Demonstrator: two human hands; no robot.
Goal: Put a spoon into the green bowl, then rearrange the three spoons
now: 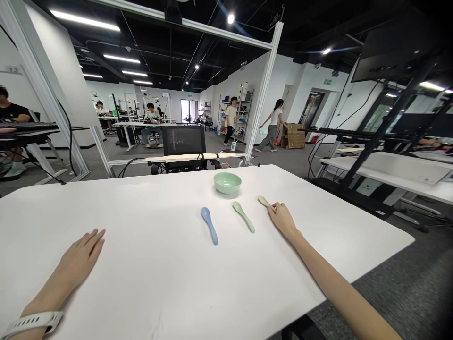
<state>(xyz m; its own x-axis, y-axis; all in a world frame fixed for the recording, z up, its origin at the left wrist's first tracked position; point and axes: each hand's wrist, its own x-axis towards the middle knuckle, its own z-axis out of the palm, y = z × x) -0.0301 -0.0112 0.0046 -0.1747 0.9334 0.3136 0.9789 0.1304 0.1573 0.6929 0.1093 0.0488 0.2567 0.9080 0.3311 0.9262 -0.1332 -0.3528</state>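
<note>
A pale green bowl stands near the far edge of the white table. Nearer to me lie a blue plastic spoon and a pale green plastic spoon, side by side and apart. My right hand has its fingers closed on a cream plastic spoon, whose lower part is hidden beneath them. My left hand rests flat on the table near the left side, holding nothing. A white band circles my left wrist.
A white metal frame rises beyond the table's far edge, with a mesh office chair behind it. Black monitor stands and another desk stand at right. Several people move or sit farther back in the room.
</note>
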